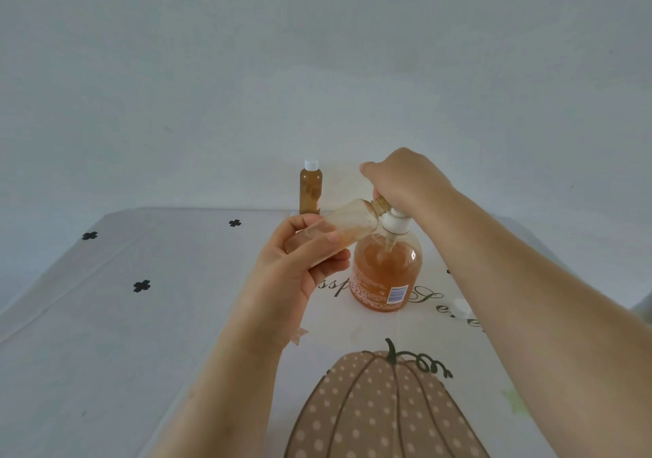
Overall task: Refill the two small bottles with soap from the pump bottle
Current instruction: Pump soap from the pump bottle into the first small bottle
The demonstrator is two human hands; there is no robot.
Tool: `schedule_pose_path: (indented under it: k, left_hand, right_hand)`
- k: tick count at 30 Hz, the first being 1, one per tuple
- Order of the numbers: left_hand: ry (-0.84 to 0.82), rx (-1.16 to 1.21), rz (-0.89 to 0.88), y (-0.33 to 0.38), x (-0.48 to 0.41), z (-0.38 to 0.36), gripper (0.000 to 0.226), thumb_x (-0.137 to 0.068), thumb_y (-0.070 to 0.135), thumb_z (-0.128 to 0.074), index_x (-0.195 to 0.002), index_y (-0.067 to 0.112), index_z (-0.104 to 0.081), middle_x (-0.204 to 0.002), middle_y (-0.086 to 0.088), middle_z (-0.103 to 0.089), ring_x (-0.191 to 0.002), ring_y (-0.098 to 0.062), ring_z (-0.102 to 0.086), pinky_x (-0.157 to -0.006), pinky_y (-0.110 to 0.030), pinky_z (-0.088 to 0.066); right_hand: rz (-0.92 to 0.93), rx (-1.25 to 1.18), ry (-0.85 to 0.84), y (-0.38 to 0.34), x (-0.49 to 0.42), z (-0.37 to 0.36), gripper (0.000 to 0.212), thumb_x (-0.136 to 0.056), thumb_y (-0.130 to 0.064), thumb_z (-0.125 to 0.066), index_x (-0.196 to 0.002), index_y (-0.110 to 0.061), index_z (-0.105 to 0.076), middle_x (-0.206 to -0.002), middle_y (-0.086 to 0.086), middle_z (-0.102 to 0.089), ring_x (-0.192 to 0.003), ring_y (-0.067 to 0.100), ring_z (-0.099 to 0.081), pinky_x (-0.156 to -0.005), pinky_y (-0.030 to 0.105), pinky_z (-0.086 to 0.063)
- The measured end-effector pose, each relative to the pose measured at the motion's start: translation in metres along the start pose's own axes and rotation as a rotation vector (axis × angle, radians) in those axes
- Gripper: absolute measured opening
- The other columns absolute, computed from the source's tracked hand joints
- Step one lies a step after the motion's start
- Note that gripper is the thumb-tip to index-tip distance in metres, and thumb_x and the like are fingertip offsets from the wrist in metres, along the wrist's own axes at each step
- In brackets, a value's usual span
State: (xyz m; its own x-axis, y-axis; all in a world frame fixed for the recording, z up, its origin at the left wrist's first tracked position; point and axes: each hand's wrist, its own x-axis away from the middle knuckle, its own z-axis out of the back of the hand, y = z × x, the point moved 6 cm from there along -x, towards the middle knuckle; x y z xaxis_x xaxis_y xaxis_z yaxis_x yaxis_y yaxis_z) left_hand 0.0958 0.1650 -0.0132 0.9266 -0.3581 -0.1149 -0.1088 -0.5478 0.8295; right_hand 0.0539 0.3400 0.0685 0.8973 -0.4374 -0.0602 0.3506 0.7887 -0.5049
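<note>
Head view: the left hand (303, 263) gripped the open small bottle (349, 224), tilted, its mouth at the spout of the pump bottle (388, 274). The right hand (405, 178) curled over the pump head. Slow presses with the mouth aligned would limit spills. The spout was hidden beneath that hand; the fill level was unclear.

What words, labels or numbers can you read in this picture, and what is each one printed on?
"ssp": script fragment on the tablecloth, left of the pump bottle; the rest is hidden.
Script right of the bottle: perhaps "Te", not surely readable.
Pump bottle: small print and a barcode, too small to read.
The capped small bottle at the back: markings blurred.
The held small bottle shows no text.
</note>
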Motion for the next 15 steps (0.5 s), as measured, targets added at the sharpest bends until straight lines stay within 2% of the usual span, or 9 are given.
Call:
schedule_pose_path:
  k: [5, 11, 15]
  left_hand:
    - [-0.041, 0.023, -0.015, 0.003, 0.004, -0.006, 0.034, -0.076, 0.012, -0.071, -0.106, 0.006, -0.057, -0.098, -0.01, -0.073, -0.081, -0.024, -0.067, -0.08, -0.031, -0.057]
    - [-0.063, 0.041, -0.015, 0.004, 0.004, -0.008, 0.032, -0.077, 0.011, -0.07, -0.106, 0.007, -0.056, -0.101, -0.011, -0.072, -0.083, -0.025, -0.066, -0.079, -0.031, -0.057]
    - [-0.06, 0.03, -0.006, 0.003, 0.003, -0.005, 0.033, -0.076, 0.012, -0.071, -0.106, 0.006, -0.056, -0.1, -0.011, -0.072, -0.082, -0.025, -0.067, -0.077, -0.031, -0.056]
  right_hand:
    - [-0.015, 0.043, -0.044, -0.008, 0.005, 0.011, 0.034, -0.094, -0.032, -0.049, -0.086, -0.007, -0.071, -0.059, 0.004, -0.063, -0.056, 0.023, -0.058, -0.064, 0.03, -0.045]
    - [0.006, 0.054, -0.058, -0.009, 0.006, 0.012, 0.04, -0.098, -0.038, -0.046, -0.08, -0.01, -0.067, -0.061, 0.002, -0.062, -0.056, 0.023, -0.058, -0.072, 0.033, -0.05]
    - [0.036, 0.037, -0.036, -0.009, 0.005, 0.01, 0.039, -0.097, -0.037, -0.046, -0.08, -0.009, -0.068, -0.057, 0.002, -0.06, -0.053, 0.022, -0.055, -0.065, 0.03, -0.045]
